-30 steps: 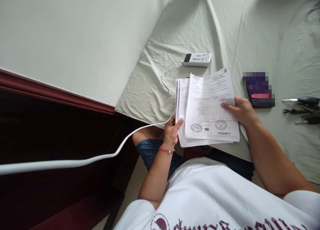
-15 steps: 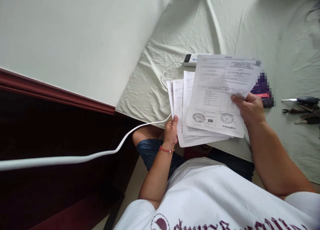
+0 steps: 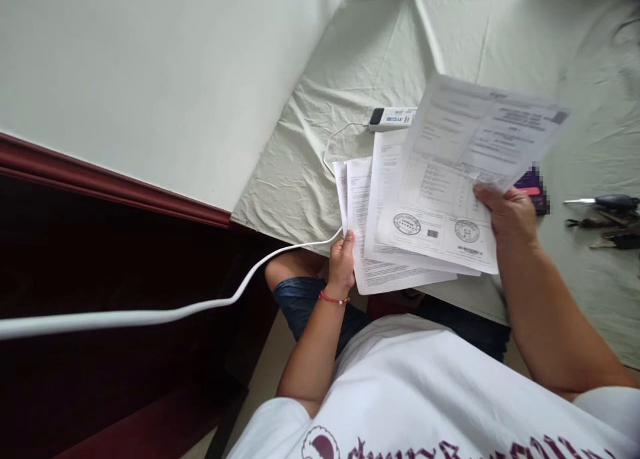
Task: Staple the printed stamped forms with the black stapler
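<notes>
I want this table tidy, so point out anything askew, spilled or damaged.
Mainly the pale grey-green fabric tablecloth looks untidy: wrinkled, with a long fold beyond the white printed paper sheets. No spill or damage shows.

Soft, diffuse light is brightening the tablecloth (image 3: 285,172), while shadow is dimming its far right part. Near left, the space below the red trim (image 3: 115,184) is lying in near-black. Print on the stamped sheet (image 3: 445,172) is blurring, and coarse pixelation is masking the smartphone (image 3: 534,191).
</notes>
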A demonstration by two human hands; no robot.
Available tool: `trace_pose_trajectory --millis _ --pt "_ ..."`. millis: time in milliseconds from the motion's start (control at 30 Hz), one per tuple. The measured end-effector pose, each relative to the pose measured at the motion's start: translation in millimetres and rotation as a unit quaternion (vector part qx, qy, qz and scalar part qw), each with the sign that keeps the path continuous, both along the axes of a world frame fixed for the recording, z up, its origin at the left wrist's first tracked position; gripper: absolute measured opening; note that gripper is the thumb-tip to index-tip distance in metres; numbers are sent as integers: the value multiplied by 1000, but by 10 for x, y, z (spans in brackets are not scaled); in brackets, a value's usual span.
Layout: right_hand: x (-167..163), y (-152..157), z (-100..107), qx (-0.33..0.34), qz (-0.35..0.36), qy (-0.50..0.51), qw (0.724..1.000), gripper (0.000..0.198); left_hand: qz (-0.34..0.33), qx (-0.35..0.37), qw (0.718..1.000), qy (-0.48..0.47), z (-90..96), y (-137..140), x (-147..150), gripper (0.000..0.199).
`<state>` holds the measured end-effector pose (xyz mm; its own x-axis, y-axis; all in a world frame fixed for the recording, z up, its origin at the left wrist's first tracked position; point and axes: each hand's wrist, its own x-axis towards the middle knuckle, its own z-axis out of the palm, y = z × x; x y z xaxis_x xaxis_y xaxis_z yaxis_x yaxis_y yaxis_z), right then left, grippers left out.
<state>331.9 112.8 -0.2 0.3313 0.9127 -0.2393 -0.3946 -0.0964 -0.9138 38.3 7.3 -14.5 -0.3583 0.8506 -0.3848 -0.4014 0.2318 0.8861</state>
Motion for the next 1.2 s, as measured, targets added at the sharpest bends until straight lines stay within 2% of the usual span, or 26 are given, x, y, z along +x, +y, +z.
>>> trace_pose_trajectory --millis 67,300,500,800,1200 --pt "31 29 -11 4 -8 26 1000 44 0 0 1000 -4 7 2 -2 65" --pt "74 32 23 66 42 72 994 31 -8 1 1000 2 53 -3 3 65" --pt "-23 -40 61 13 51 28 998 35 -8 -3 1000 9 54 0 7 66" --pt "-188 -121 -22 -6 150 -84 985 47 -19 20 1000 13 16 -2 9 66" --pt "-271 -178 -64 0 197 -62 978 45 -55 46 997 25 41 -18 17 63"
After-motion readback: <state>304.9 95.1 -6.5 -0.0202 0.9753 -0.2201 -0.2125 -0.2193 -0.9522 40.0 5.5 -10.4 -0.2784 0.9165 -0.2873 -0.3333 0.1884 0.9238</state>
